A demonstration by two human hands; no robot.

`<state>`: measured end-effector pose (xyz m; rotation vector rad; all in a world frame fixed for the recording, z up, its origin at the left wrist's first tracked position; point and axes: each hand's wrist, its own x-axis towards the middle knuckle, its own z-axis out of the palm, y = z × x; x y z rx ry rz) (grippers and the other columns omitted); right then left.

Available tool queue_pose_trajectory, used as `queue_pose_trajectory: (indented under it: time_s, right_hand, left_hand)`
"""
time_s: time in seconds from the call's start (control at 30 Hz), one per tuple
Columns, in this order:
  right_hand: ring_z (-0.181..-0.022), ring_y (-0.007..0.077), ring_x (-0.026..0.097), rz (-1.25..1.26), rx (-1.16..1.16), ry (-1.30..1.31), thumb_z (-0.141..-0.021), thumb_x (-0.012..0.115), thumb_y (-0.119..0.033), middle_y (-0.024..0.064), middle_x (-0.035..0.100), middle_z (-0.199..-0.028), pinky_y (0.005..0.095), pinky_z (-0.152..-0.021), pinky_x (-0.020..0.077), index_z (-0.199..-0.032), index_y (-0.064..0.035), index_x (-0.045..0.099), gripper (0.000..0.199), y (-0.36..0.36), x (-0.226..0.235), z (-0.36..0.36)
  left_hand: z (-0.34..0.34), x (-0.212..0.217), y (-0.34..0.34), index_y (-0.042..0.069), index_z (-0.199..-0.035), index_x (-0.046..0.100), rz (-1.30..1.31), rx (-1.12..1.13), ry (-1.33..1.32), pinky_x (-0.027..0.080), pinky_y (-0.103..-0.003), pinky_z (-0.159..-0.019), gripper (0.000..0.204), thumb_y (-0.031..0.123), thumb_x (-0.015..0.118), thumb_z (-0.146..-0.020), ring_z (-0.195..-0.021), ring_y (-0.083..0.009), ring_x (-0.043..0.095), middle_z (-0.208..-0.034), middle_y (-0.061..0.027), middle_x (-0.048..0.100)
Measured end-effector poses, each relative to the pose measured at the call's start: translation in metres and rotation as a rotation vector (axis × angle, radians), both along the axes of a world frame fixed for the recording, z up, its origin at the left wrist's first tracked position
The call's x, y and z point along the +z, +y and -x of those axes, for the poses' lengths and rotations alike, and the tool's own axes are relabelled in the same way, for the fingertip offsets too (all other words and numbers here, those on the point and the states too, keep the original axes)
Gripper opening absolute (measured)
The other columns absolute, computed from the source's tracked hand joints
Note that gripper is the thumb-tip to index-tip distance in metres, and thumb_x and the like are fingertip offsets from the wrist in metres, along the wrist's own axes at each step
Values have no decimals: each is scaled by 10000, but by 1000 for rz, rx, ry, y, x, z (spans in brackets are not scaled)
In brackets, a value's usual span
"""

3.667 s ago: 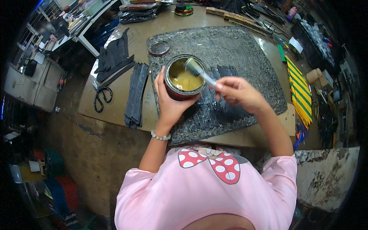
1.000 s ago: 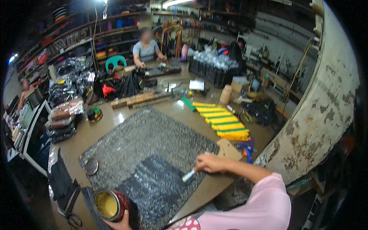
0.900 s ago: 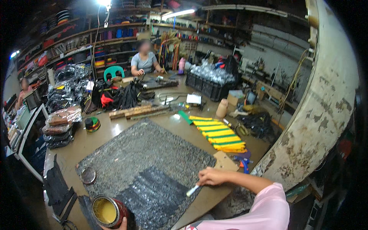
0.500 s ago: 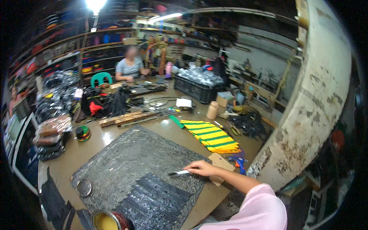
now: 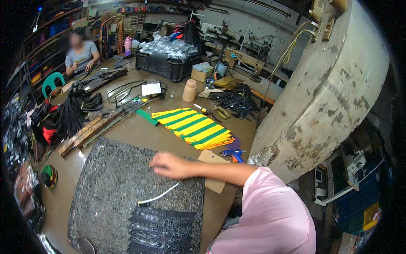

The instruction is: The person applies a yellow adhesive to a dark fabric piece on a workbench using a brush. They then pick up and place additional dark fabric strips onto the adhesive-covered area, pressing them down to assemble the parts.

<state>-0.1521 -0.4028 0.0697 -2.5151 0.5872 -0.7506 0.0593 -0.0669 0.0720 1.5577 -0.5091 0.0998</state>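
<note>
My right hand (image 5: 169,165) hovers above a dark grey speckled board (image 5: 114,178), its fingers loosely bent, somewhat blurred, with nothing visible in them. Below it, a thin white-handled brush (image 5: 158,197) rests on the board, its dark tip beside black strips (image 5: 163,228). These strips lie side by side and look wet and shiny. A round lid or tin rim (image 5: 86,244) shows at the board's near left edge. Beyond my hand fans a stack of yellow and green striped pieces (image 5: 194,127). My left hand is out of view.
A cardboard piece (image 5: 215,182) and a blue glue gun (image 5: 233,153) lie right of the board. Farther back are wooden bars (image 5: 89,131), a tan bottle (image 5: 190,91) and a black crate (image 5: 165,67). A peeling pillar (image 5: 321,106) rises at right. Another person (image 5: 82,55) sits far left.
My right hand has let go of the brush, which now lies on the board. The hand has moved away from the brush. The view has swung right, and the tin of yellowish stuff is out of sight.
</note>
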Motion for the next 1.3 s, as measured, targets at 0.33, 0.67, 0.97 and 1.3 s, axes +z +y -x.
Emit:
queue_pose_trajectory:
  time_s: [0.33, 0.67, 0.97, 1.3]
  right_hand:
    - [-632, 131, 515, 1029, -1031, -1009, -927, 555, -202, 17, 531, -717, 325, -583, 464, -1026, -83, 532, 157, -290, 437, 283]
    - [-603, 212, 529, 437, -672, -1816, -919, 615, -333, 31, 523, -739, 351, -535, 478, -979, -60, 577, 282, -328, 609, 580]
    - [-1355, 312, 345, 368, 45, -1763, -948, 554, -172, 59, 354, -1485, 494, -1042, 386, -1428, -143, 300, 544, -309, 576, 530]
    - [-1334, 293, 362, 321, -65, -1608, -982, 473, -355, -26, 317, -1497, 519, -1054, 356, -1467, -262, 246, 543, -269, 560, 472]
  left_hand:
    - [9, 100, -95, -35, -1436, 193, -10, -87, -47, 302, -477, -1107, 1076, 19, 859, -592, -1272, -319, 421, -1414, -234, 364]
    - [15, 158, -135, -22, -1446, 188, 6, -123, -156, 311, -486, -1110, 1077, -39, 836, -587, -1274, -320, 424, -1424, -233, 356]
    - [49, 200, -149, -32, -1426, 219, -70, 46, -16, 319, -487, -1098, 1040, -20, 845, -596, -1260, -323, 433, -1415, -228, 366]
    - [43, 193, -143, -51, -1390, 281, -47, 18, 0, 342, -471, -1077, 976, 17, 861, -608, -1226, -308, 458, -1377, -224, 414]
